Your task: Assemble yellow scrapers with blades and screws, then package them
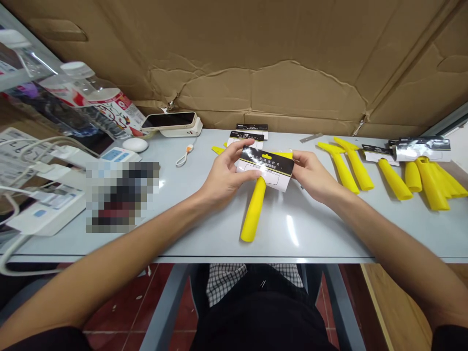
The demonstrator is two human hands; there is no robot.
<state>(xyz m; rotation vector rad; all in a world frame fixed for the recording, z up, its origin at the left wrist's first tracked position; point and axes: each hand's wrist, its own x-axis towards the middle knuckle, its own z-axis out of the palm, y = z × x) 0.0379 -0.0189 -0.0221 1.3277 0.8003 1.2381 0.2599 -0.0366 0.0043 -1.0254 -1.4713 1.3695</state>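
Note:
A yellow-handled scraper with a black-and-white header card across its head is held over the table's middle. My left hand grips the card's left side, thumb across its front. At the card's right end, my right hand has its fingers closed around the edge, partly hidden behind it. The yellow handle points down toward the table's front edge. Behind my left hand lie more header cards and the tip of a yellow scraper head.
On the right lie bare yellow scrapers and several carded scrapers. A metal blade rests near the cardboard wall. To the left are a phone, a white mouse, power strips, plastic bottles and a pixelated patch.

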